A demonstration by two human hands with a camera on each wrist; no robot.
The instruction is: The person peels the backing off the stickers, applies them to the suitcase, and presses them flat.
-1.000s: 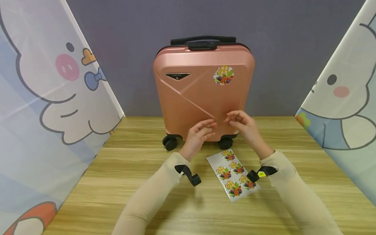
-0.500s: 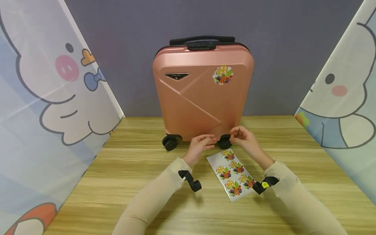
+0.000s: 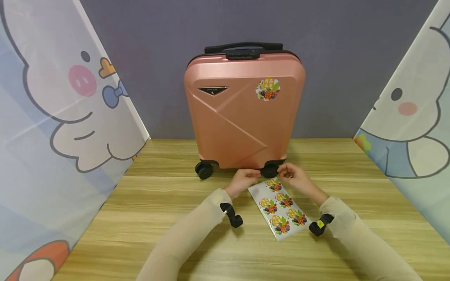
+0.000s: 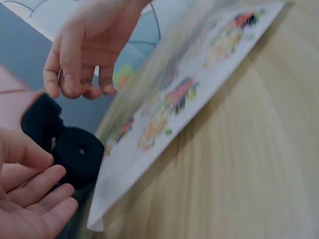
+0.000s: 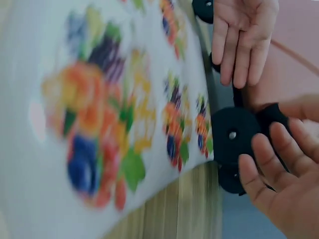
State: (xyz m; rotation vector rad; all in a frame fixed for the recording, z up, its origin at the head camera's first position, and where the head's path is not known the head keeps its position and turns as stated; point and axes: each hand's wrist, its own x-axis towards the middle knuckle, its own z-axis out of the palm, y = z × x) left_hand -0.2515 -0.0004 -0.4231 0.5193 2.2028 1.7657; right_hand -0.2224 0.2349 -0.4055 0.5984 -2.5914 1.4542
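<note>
A sheet of round fruit stickers lies slanted on the table in front of a pink suitcase. One fruit sticker is on the suitcase's upper right front. Close to the sheet's far left corner is my left hand, its loosely bent fingers beside the black wheel. On the wheel's other side my right hand hovers near the far right corner, fingers relaxed. The left wrist view shows no object in the left hand; in the right wrist view the right hand appears bare too.
The suitcase stands upright on a wood-grain table, before a grey back panel. Cartoon-printed panels close off both sides. Another black wheel supports the suitcase's left. The wrist cameras project above the table.
Both hands have come down from in front of the suitcase's lower face to beside the sheet's far end. The sheet and suitcase have stayed in place.
</note>
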